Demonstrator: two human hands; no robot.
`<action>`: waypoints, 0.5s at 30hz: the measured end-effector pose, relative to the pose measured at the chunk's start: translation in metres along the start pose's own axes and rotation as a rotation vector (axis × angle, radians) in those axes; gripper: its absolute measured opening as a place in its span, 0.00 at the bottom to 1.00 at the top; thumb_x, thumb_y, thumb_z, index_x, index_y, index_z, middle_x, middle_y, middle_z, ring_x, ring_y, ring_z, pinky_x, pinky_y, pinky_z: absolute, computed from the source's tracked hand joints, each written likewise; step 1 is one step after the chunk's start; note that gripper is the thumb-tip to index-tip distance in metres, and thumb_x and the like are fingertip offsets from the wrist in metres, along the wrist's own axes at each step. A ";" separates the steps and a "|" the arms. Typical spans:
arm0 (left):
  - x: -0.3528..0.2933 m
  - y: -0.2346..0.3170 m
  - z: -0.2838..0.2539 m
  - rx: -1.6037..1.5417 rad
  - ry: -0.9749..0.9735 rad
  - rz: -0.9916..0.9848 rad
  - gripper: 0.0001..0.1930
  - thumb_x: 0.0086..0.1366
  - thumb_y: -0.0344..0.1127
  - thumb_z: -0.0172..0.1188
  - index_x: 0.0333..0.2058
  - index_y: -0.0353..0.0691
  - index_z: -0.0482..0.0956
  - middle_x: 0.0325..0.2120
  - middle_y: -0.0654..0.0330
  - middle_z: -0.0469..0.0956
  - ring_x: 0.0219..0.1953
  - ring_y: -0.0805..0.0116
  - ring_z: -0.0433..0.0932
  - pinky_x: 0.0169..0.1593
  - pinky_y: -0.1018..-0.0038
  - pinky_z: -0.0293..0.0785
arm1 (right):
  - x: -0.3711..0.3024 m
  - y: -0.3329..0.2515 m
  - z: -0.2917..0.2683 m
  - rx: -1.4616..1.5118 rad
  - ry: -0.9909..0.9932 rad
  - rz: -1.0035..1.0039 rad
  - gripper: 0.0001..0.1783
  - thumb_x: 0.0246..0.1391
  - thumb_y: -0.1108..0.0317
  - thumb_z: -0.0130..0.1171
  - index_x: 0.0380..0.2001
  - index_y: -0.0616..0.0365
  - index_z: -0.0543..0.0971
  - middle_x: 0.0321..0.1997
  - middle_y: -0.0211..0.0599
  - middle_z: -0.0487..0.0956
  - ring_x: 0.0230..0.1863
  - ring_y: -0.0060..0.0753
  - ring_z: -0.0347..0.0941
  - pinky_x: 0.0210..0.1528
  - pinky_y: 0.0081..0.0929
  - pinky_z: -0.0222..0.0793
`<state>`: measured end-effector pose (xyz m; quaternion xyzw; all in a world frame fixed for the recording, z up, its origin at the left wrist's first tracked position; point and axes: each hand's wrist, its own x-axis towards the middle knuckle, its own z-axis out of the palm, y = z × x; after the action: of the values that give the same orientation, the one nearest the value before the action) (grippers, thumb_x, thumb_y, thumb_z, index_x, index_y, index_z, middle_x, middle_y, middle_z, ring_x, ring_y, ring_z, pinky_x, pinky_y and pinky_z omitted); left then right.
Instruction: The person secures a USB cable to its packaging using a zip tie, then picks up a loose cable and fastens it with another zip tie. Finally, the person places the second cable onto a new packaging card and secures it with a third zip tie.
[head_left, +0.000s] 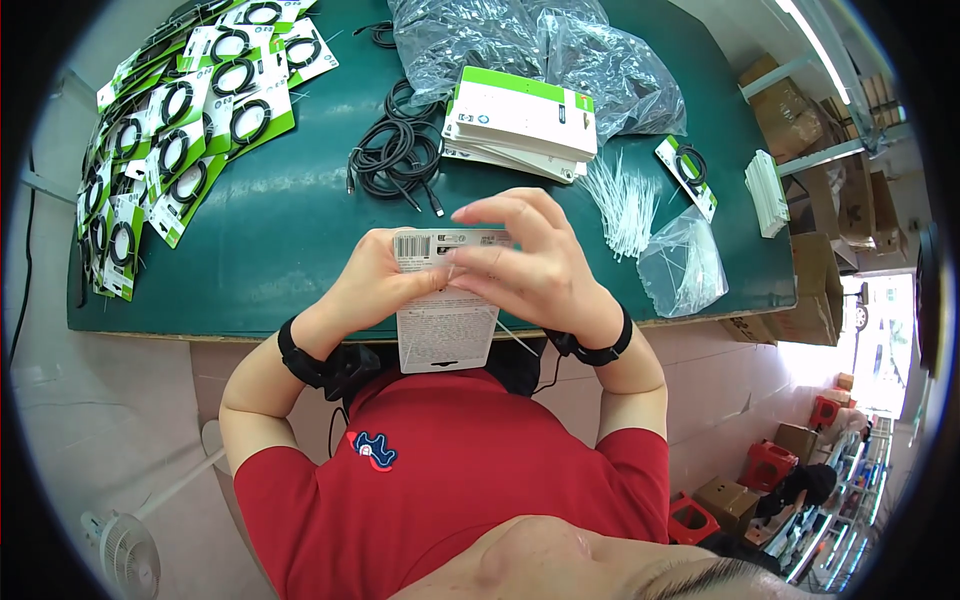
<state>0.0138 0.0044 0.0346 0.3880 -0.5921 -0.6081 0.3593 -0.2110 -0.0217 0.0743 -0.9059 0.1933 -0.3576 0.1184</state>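
A white printed backing card (pixel 445 335) stands before my chest, with its barcode side showing. My left hand (pixel 375 272) grips its left edge, the thumb lying across the printed face. At the card's middle, my right hand (pixel 535 262) has its thumb and a finger pinched together, with the other fingers raised and curved. A thin white cable tie (pixel 517 338) sticks out beneath that hand at the card's right edge. Its other end is hidden by the fingers. Whatever lies on the card's far side is out of sight.
On the green table (pixel 300 215) lie loose black cables (pixel 395 150), a stack of cards (pixel 520 115) and a heap of white cable ties (pixel 622 205). Carded cables (pixel 190 110) cover the left end. Plastic bags (pixel 610 75) lie at the back; another bag (pixel 685 265) sits at right.
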 end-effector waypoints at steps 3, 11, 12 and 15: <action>0.000 0.001 -0.001 0.070 0.009 0.019 0.12 0.60 0.30 0.68 0.42 0.33 0.82 0.34 0.62 0.84 0.36 0.79 0.79 0.40 0.78 0.77 | 0.000 -0.001 0.005 -0.122 0.032 -0.080 0.18 0.40 0.72 0.71 0.38 0.59 0.81 0.46 0.35 0.78 0.46 0.41 0.72 0.46 0.35 0.70; -0.002 0.010 0.004 0.305 0.385 0.345 0.13 0.56 0.28 0.69 0.40 0.35 0.82 0.33 0.55 0.83 0.33 0.65 0.82 0.38 0.72 0.78 | -0.010 -0.010 0.013 0.097 0.139 -0.189 0.12 0.44 0.75 0.68 0.36 0.59 0.80 0.45 0.38 0.78 0.40 0.38 0.73 0.41 0.33 0.69; -0.002 0.010 0.003 0.308 0.385 0.346 0.13 0.56 0.28 0.69 0.40 0.35 0.82 0.33 0.55 0.83 0.33 0.65 0.82 0.38 0.72 0.78 | -0.011 -0.009 0.013 0.224 0.141 -0.142 0.11 0.47 0.77 0.66 0.36 0.60 0.80 0.45 0.39 0.79 0.40 0.36 0.74 0.41 0.32 0.69; -0.003 0.011 0.000 0.563 0.430 0.592 0.14 0.54 0.25 0.69 0.41 0.37 0.83 0.32 0.55 0.82 0.33 0.60 0.81 0.38 0.70 0.78 | -0.013 -0.016 0.013 0.647 0.155 0.198 0.09 0.52 0.78 0.63 0.38 0.62 0.79 0.44 0.39 0.79 0.40 0.32 0.76 0.40 0.27 0.70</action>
<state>0.0144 0.0064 0.0459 0.4019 -0.7315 -0.2008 0.5128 -0.2059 -0.0009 0.0626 -0.7682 0.1654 -0.4551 0.4188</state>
